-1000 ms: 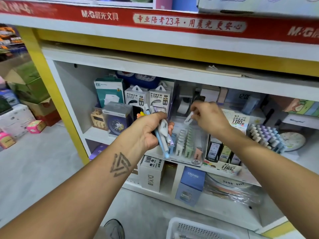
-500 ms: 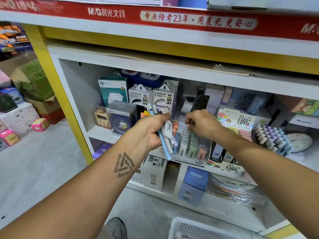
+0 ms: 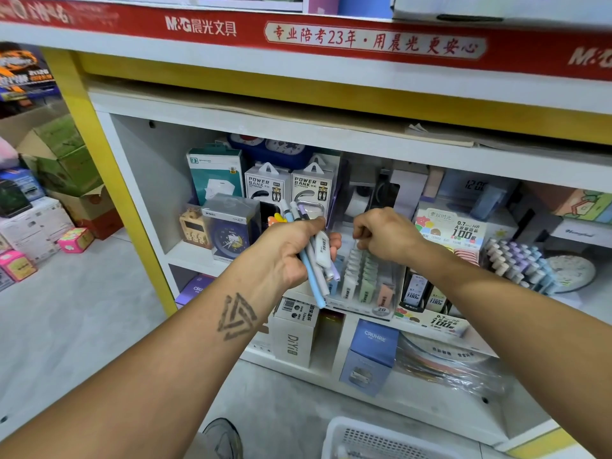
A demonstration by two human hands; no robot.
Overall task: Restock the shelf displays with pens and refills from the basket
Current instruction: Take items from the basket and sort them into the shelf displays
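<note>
Left hand [image 3: 291, 251]: grasps a bundle of pens [image 3: 316, 266], frame centre.
Right hand [image 3: 385, 238]: fingers curled above the clear display tray [image 3: 364, 283]; whether it holds anything, I cannot tell.
Basket [image 3: 381, 440]: white, bottom edge.
Tip: probably feed items singly, upright, matching each colour row, keeping the bundle clear.

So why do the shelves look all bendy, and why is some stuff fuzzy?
Head view: the wide lens bows the red sign and the shelf edges; the right hand and the back of the shelf look soft, while the pens in the left hand stay fairly clear.
</note>
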